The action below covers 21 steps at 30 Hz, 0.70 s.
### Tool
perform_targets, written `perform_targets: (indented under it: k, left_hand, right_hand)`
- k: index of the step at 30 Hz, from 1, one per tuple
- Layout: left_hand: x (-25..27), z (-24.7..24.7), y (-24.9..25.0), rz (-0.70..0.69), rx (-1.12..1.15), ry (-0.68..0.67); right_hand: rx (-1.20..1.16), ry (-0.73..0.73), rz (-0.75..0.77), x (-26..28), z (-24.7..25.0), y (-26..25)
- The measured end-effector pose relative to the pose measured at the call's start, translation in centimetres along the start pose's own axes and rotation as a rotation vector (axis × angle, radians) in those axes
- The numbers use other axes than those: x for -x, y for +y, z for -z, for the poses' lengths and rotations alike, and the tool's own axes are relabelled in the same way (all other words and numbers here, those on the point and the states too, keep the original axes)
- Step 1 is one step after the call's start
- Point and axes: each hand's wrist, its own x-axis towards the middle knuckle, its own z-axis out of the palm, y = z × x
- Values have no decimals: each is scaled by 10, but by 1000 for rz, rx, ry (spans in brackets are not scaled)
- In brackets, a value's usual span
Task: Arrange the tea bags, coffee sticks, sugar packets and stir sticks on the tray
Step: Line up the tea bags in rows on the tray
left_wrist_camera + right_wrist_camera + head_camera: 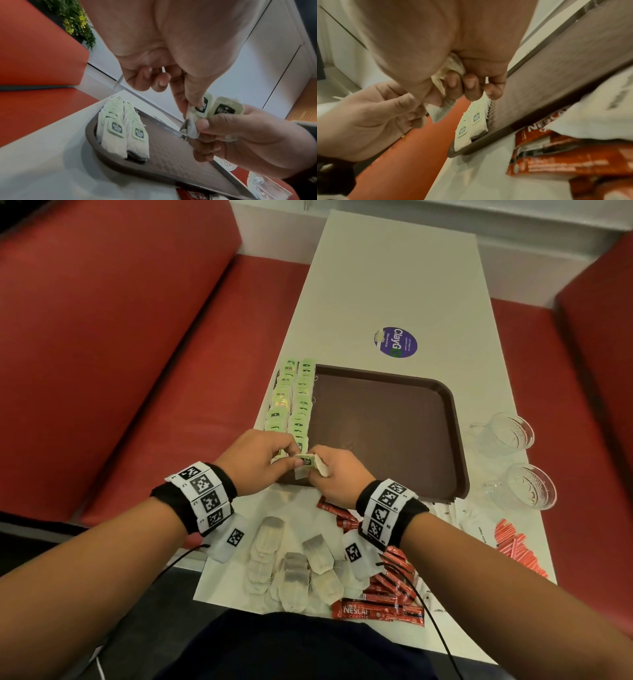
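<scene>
A brown tray (394, 422) holds two rows of green-tagged tea bags (294, 402) along its left side. Over the tray's near left corner both hands meet on a small bunch of tea bags (308, 465). My left hand (295, 457) pinches one tagged tea bag (200, 108) between thumb and forefinger. My right hand (320, 470) grips the other bags (452, 67), with one green tag (224, 108) sticking up. Loose tea bags (294, 563), red coffee sticks (376, 607), white sugar packets (469, 518) and red stir sticks (517, 546) lie on the white table.
Two glass cups (510, 433) (527, 491) stand right of the tray. A round purple sticker (395, 342) marks the table beyond it. Red bench seats (120, 337) flank the narrow table on both sides. Most of the tray floor (171, 148) is bare.
</scene>
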Motion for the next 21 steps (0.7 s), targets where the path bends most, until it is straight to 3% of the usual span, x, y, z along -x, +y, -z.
perform_targets:
  k: [5, 10, 13, 17, 21]
  left_hand:
    - [-10, -9, -9, 158, 55, -43]
    - [-26, -24, -28, 341, -47, -166]
    - [-33, -27, -32, 380, -69, -127]
    - [-34, -29, -29, 332, -165, -74]
    - [-31, -37, -24, 139, -245, -242]
  right_hand:
    - [27, 11, -63, -6, 1, 8]
    - [-83, 20, -148, -5, 2, 12]
    - [-67, -17, -158, -4, 5, 14]
    - [-45, -20, -158, -2, 9, 17]
    - [-57, 4, -188, -1, 11, 21]
